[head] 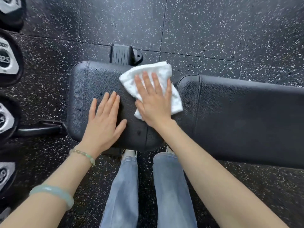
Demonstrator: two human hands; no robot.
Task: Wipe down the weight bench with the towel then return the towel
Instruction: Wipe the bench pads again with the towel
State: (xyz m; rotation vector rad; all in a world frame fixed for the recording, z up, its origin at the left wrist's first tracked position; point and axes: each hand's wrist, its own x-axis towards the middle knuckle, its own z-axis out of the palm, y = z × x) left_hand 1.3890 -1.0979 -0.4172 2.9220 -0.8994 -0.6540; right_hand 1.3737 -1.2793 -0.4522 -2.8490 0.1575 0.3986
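The black padded weight bench lies below me in two parts: a seat pad (92, 83) on the left and a long back pad (246, 112) on the right. A folded white towel (148, 71) lies on the seat pad's far right corner, reaching over the gap between the pads. My right hand (154, 99) presses flat on the towel with straight fingers. My left hand (105, 119) rests flat on the bare seat pad just left of the towel, fingers straight, holding nothing.
Several black dumbbells (8, 61) line the left edge. The bench's foot (122, 54) sticks out on the far side and a frame bar (42, 129) reaches left. My legs (148, 186) stand against the near edge on speckled rubber floor (213, 30).
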